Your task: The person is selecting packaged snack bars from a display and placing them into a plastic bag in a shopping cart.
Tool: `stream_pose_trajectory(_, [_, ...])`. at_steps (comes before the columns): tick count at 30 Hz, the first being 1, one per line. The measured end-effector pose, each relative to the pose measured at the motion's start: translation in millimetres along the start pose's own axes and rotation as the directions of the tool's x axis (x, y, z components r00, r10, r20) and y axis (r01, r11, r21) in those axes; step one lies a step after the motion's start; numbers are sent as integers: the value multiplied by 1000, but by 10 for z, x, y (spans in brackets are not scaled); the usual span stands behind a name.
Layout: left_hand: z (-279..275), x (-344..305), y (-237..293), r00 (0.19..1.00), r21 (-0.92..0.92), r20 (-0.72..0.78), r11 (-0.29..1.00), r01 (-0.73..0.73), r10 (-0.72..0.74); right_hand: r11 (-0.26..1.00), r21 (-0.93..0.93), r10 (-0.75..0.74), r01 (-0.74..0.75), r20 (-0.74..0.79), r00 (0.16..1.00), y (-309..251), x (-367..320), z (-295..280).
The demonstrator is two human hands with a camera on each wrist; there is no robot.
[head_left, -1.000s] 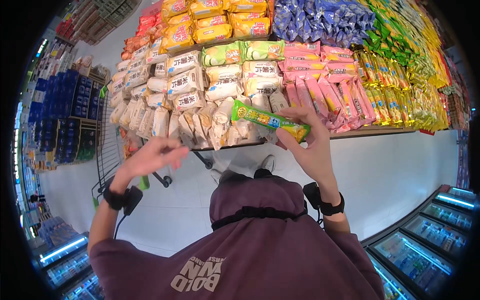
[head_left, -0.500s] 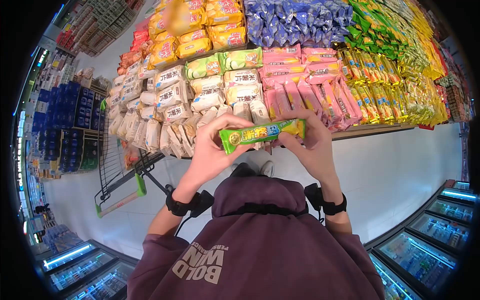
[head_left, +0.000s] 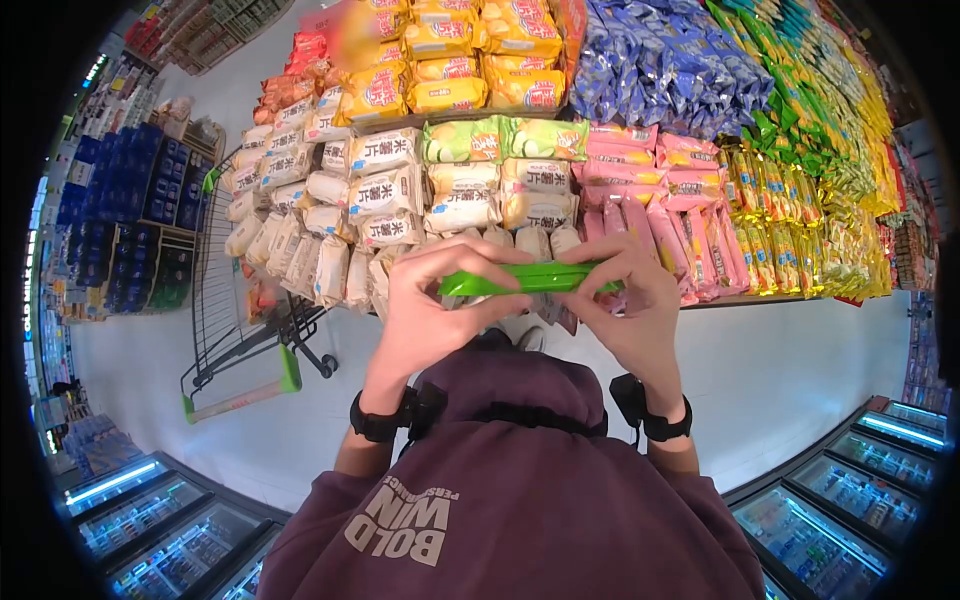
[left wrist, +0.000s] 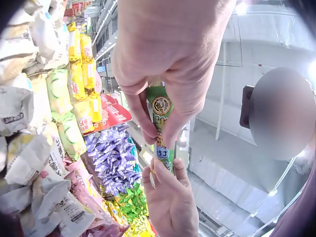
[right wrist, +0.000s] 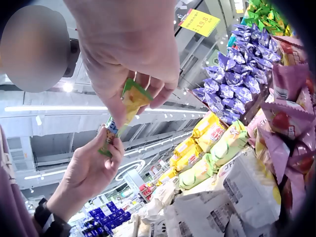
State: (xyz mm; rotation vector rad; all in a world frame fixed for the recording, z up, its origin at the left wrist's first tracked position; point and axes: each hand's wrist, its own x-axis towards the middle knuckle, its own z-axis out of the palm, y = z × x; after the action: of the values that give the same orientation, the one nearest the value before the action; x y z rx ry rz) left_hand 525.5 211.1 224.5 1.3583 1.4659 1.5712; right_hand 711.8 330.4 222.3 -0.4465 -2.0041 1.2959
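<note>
A long green snack packet (head_left: 535,278) with a round emblem and coloured lettering is held level in front of the body by both hands. My left hand (head_left: 425,305) pinches one end between thumb and fingers. At the other end, my right hand (head_left: 640,300) grips it the same way. In the head view mostly a plain green side shows. The left wrist view shows the packet's printed face (left wrist: 161,108), with the thumb and fingers across its middle. Seen from the right wrist, a yellow-and-green end (right wrist: 133,101) sticks out from the right fingers.
Beyond the hands stands a display heaped with white packets (head_left: 385,190), pink packets (head_left: 690,225), yellow packs (head_left: 445,75) and blue packets (head_left: 665,70). A shopping cart (head_left: 240,400) with a green-ended handle is at the left. Glass-topped freezers (head_left: 830,510) lie behind on the right.
The left hand has come in from the left and taken the packet's free end. The packet has turned from slanted to level, its printed face tipping away from the head view.
</note>
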Motion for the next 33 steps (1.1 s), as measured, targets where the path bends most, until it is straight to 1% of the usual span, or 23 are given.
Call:
stream_pose_trajectory(1, [3, -13, -5, 998, -80, -33, 996, 42, -45, 1000, 7, 17, -17, -5, 1000, -42, 16, 23])
stream_pose_trajectory(3, [-65, 22, -7, 964, -170, -41, 953, 251, -262, 993, -13, 115, -115, -31, 993, -59, 56, 96])
stream_pose_trajectory(4, [-108, 20, -4, 928, -211, -34, 910, 357, -372, 985, -19, 170, -171, -48, 984, -51, 42, 149])
stream_pose_trajectory(5, [-139, 19, -12, 907, -294, 12, 866, 405, -420, 975, 39, 219, -217, -46, 975, -30, 50, 193])
stream_pose_trajectory(8, [-198, 16, -77, 981, -121, -71, 977, 173, -182, 969, 135, 226, -209, -123, 966, 9, 98, 324])
stream_pose_trajectory(11, [-296, -40, -161, 971, -204, -48, 954, 220, -235, 981, 27, 192, -191, -13, 981, -18, 162, 301])
stream_pose_trajectory(14, [-362, 8, -154, 973, -119, -39, 968, 222, -228, 964, 58, 260, -259, -26, 965, -79, 214, 340])
stream_pose_trajectory(16, [-374, 31, -140, 970, -106, -42, 967, 233, -239, 950, 75, 306, -304, -22, 952, -78, 215, 345])
stream_pose_trajectory(18, [-368, 39, -152, 971, -91, -45, 969, 229, -233, 956, 68, 287, -285, -22, 958, -46, 207, 343])
stream_pose_trajectory(20, [-339, 50, -170, 977, -78, -54, 976, 203, -208, 980, 33, 195, -195, -20, 981, 20, 201, 315])
stream_pose_trajectory(23, [-295, 66, -204, 980, -73, -52, 980, 186, -190, 971, 13, 239, -239, -10, 971, 2, 201, 258])
stream_pose_trajectory(26, [-230, 128, -143, 972, -88, -59, 971, 222, -228, 971, 36, 239, -238, -43, 970, 63, 189, 228])
stream_pose_trajectory(29, [-167, 180, -120, 977, -36, -41, 978, 206, -207, 982, -106, 152, -154, -34, 988, 49, 206, 106])
stream_pose_trajectory(30, [-123, 195, -86, 957, -56, -39, 957, 284, -286, 979, -40, 198, -198, -5, 980, 35, 212, 60])
stream_pose_trajectory(32, [-37, 239, -157, 972, -54, -17, 971, 234, -235, 985, -118, 136, -129, 53, 989, 53, 221, -107])
stream_pose_trajectory(33, [15, 274, -149, 970, -28, 13, 970, 242, -242, 975, -131, 196, -181, 111, 974, 18, 227, -220])
